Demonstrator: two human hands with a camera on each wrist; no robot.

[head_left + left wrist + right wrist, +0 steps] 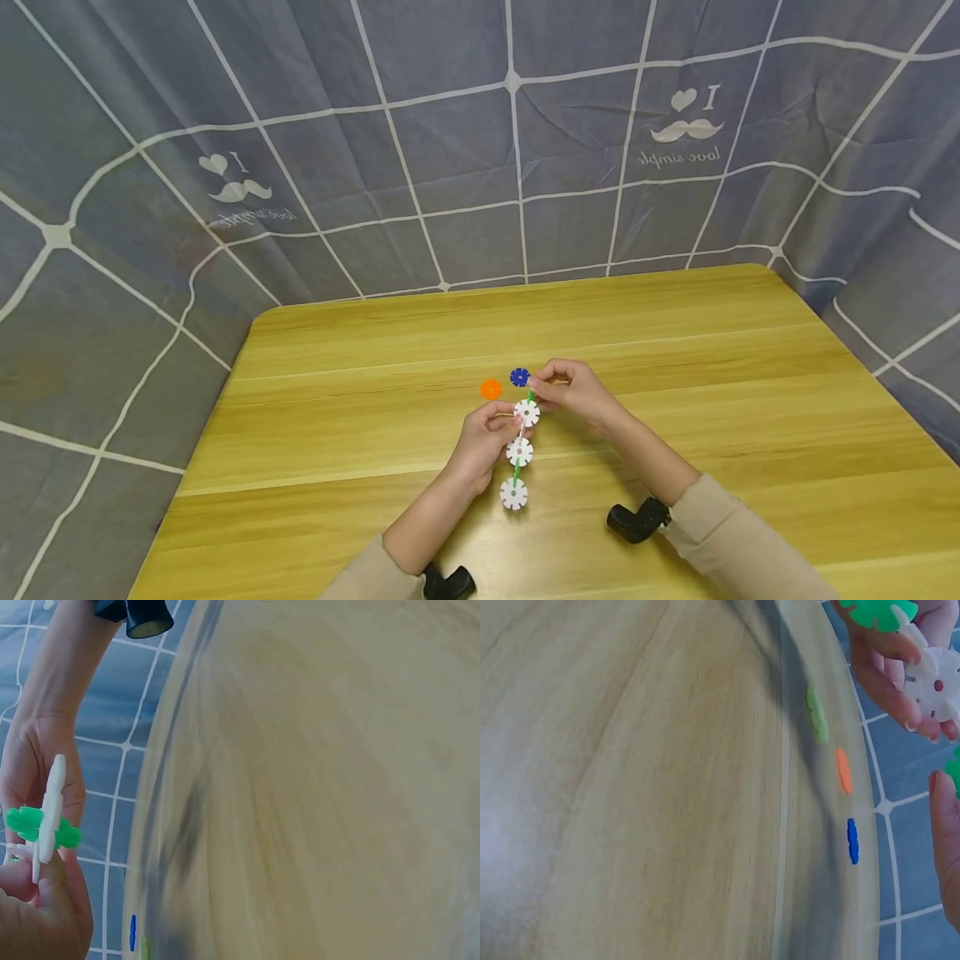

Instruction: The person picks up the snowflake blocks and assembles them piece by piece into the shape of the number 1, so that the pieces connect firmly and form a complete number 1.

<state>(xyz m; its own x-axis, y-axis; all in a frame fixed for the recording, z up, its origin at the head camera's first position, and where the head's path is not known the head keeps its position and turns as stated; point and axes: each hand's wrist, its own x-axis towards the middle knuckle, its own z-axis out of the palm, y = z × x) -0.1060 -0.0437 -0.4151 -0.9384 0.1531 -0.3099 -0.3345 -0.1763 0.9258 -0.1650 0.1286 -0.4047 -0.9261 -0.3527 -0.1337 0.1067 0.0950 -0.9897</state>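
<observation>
Notched plastic snowflake discs are joined in a chain between my hands, white ones alternating with edge-on green ones. A white disc [513, 494] forms its near end, and another white disc [519, 452] sits mid-chain. My left hand [477, 442] pinches the chain just below the upper white disc [527, 413]. At the far end, my right hand [576, 393] pinches a green disc [532, 395] standing against that white disc. The right wrist view shows this green disc [954, 774] at my right thumb [946, 847]; its far side is cut off by the frame.
Beyond my hands, a blue disc [520, 377] and an orange disc [491, 389] lie on the wooden table [337, 400]. A yellow-green disc [817, 715] lies beside the orange one in the right wrist view. A grey checked curtain [465, 167] hangs behind the table.
</observation>
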